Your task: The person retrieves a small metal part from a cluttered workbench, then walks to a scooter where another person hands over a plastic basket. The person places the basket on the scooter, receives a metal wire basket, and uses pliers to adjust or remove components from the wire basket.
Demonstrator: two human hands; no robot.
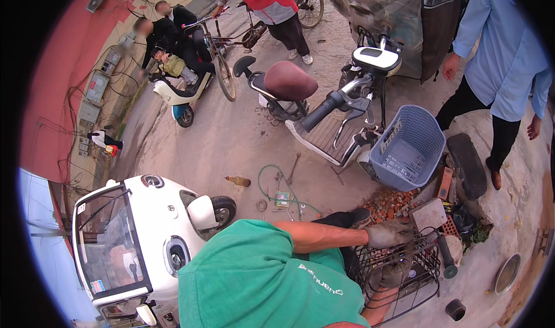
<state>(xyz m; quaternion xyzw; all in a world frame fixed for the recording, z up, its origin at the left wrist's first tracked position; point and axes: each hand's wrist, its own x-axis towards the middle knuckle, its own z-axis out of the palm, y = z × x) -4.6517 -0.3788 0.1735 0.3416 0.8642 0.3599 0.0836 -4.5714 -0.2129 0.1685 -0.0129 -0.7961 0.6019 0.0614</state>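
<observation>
A black wire basket (430, 284) with small items inside is at the lower right, below a dark handlebar grip (446, 257). My left hand (392, 233), in a grey glove, reaches across to the basket's far rim and appears closed on it. Behind the wires is my right hand (395, 273), in a darker, dirty glove. Its fingers look curled among the basket's contents, and what they hold cannot be made out. My green sleeve and shirt (254, 276) fill the lower middle.
A scooter with a blue-grey basket (407, 148) stands ahead. Tools and green tubing (283, 195) lie on the ground near a bottle (237, 181). A white vehicle (167, 224) is at left. A person in a light blue shirt (500, 56) stands right, near bricks (429, 215) and a metal bowl (507, 275).
</observation>
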